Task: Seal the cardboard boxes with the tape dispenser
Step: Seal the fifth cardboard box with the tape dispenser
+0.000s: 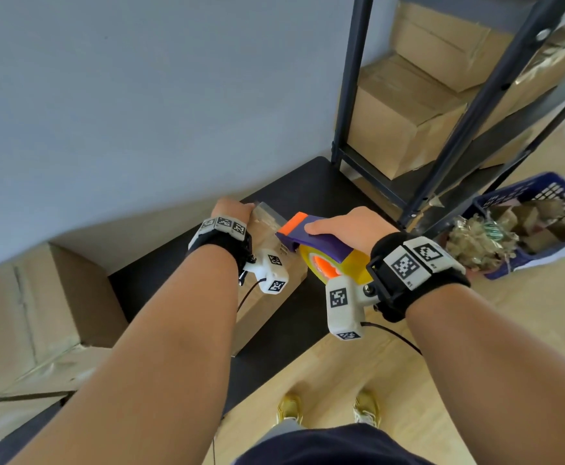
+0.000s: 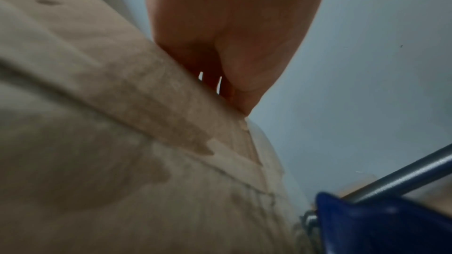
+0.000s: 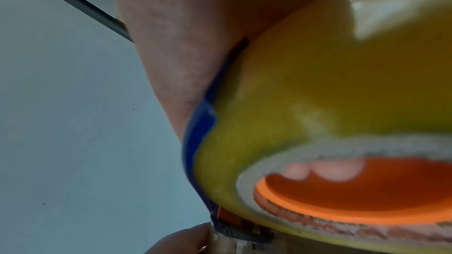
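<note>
The right hand (image 1: 351, 226) is gripping the dispenser (image 1: 318, 246), fingers curled around it, just beside the left hand (image 1: 232, 209), which is pressing tape (image 1: 267, 213) against the box's (image 1: 271, 297) far edge.

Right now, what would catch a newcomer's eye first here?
Probably the bright tape dispenser, purple and orange with a yellow roll, gripped by the right hand over a small cardboard box on the black table. The left hand holds the box's far end, and more boxes sit on the shelf behind.
</note>
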A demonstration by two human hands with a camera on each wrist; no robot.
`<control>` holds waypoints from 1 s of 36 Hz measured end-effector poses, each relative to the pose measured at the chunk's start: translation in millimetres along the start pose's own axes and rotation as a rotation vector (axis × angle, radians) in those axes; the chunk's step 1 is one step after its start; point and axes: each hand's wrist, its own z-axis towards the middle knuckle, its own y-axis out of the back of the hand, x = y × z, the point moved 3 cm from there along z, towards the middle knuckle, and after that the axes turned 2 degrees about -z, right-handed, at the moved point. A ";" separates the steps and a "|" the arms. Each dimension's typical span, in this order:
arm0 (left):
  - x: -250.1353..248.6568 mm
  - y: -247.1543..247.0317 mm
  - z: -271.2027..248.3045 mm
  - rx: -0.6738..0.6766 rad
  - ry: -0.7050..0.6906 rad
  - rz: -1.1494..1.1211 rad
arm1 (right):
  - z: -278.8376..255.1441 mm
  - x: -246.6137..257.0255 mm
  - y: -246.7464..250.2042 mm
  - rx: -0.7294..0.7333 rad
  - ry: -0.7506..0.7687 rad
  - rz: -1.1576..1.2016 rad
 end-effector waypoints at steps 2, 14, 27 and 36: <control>-1.1 -1.3 -2.4 0.032 -0.038 0.006 | 1.3 -1.4 -0.4 0.002 -0.005 0.000; 4.7 -3.1 -12.0 -0.213 -0.167 0.028 | 1.3 0.1 -1.0 -0.005 0.022 -0.019; 1.7 -24.6 -53.0 -0.154 -0.489 0.499 | -10.7 -5.3 -1.3 -0.001 0.064 0.034; 7.2 -34.2 -53.1 -0.036 -0.357 0.531 | -24.8 -26.8 4.8 0.002 0.089 0.041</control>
